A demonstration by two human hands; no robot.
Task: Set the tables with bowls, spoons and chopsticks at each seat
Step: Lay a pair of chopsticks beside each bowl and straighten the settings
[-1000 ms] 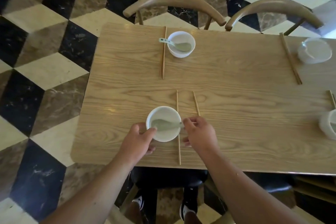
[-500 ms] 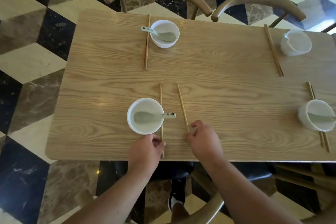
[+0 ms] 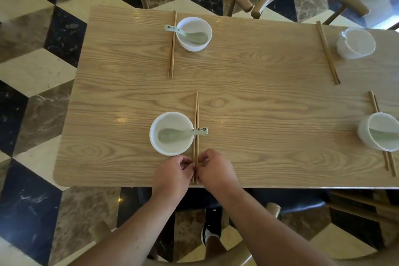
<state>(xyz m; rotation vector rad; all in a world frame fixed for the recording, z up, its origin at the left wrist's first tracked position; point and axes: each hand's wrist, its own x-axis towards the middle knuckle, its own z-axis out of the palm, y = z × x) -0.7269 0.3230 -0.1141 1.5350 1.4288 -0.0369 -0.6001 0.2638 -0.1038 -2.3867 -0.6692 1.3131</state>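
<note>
At the near edge of the table [image 3: 259, 119], the left hand [image 3: 172, 174] and right hand [image 3: 216, 171] meet over the near ends of the chopsticks [image 3: 196, 112]. Both hands' fingers are curled, pinching them. The 2 sticks lie side by side just right of the bowl [image 3: 172, 151], and the handle of the spoon [image 3: 170, 135] crosses them. Their far tips look uneven.

This looks like squaring up this seat's pair. Next comes a small push to level the tips, then letting go without nudging the spoon. Beyond, the right bowl [image 3: 364, 136], far bowl [image 3: 194, 47] and corner bowl [image 3: 345, 49] each have sticks beside them.
</note>
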